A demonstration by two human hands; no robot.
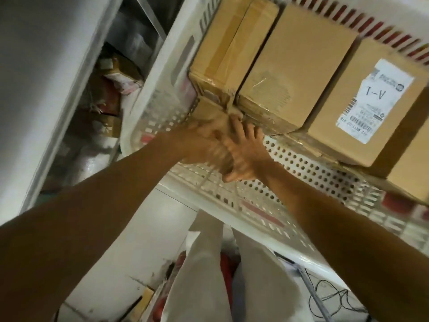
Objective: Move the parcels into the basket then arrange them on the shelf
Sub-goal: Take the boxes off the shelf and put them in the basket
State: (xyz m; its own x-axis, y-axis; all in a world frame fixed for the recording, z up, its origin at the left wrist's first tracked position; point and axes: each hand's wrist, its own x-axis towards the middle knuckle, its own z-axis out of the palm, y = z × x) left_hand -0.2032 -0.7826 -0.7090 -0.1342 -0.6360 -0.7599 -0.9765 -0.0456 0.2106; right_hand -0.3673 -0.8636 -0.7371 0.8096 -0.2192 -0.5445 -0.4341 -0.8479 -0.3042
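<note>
A white perforated basket (304, 168) holds several brown cardboard parcels standing side by side. They include a taped parcel (222, 49) on the left, a plain parcel (297, 66) in the middle and a parcel with a white "A-1" label (376, 101) on the right. Both my hands reach into the basket's near left corner and overlap there, blurred by motion. My right hand (246, 156) has its fingers spread, with the tips against the lower edge of the taped parcel. My left hand (199, 135) lies beside and partly under it, its fingers hidden.
To the left, a white shelf upright (76, 89) runs along the basket, with mixed parcels and bags (116, 73) stacked behind it. Below are my white trousers (204, 263), a pale floor, a black cable (329, 298) and red items.
</note>
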